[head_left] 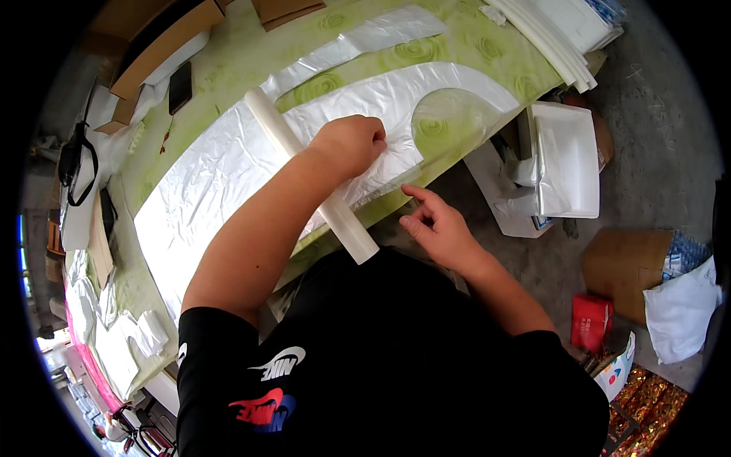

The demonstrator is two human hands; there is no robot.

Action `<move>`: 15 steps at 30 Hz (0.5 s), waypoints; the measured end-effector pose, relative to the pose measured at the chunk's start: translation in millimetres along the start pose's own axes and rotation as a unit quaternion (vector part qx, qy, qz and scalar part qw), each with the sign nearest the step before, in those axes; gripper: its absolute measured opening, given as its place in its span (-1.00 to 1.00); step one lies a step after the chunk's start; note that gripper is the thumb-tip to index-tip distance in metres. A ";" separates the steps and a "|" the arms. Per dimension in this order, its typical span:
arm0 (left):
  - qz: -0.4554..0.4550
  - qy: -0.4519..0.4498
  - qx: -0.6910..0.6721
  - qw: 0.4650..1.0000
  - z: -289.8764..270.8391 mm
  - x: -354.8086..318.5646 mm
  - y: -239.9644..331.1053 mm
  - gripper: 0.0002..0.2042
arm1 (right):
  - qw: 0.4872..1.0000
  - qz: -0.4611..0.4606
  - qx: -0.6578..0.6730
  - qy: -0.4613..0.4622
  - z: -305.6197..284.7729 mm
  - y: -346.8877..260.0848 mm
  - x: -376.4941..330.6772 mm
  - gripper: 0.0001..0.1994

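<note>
A shiny white plastic sheet [213, 175] lies wrinkled on the table, with a curved cut-out near its right end. My left hand [352, 143] is over it, fingers curled closed; what they hold, if anything, is hidden. Beneath my left forearm a long white roll [346, 228] crosses the sheet at a slant, its near end sticking out past the table edge toward me. My right hand [439, 228] is off the table's near edge, index finger and thumb apart, with nothing seen in it. Farther back lies a narrow strip of the same white plastic [358, 42].
The table has a green flowered cover [487, 49]. A dark phone [180, 87] and a cardboard box [164, 46] are at the far left. White tubes [544, 38] lie at the far right corner. Beside the table stand a white foam box [571, 160] and a brown carton [624, 270].
</note>
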State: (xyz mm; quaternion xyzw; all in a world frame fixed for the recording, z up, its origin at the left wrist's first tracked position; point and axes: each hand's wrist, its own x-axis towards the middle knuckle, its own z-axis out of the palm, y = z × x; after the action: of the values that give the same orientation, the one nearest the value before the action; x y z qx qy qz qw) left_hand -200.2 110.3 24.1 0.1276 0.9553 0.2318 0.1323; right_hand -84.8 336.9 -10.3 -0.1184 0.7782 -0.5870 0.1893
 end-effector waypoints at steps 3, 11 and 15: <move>-0.064 0.009 -0.130 0.989 -8.9 -12.9 -0.4 -0.75 | 0.999 -0.013 -0.025 0.026 -2.0 -6.7 -4.3 -0.53; -0.046 0.052 -0.252 0.965 -18.1 -34.5 -4.4 -0.72 | 0.850 -0.246 -0.435 0.163 -33.6 -5.4 133.7 -0.51; -0.075 0.058 -0.370 0.924 -24.8 -40.8 9.6 -0.63 | 0.800 -0.292 -0.460 0.251 -36.6 -35.5 174.1 -0.38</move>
State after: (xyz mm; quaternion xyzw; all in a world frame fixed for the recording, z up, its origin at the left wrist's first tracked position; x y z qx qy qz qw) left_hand -168.1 95.9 57.9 -0.0166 0.8141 0.5654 0.1313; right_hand -258.7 287.9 5.4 -0.2622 0.9054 -0.1968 -0.2697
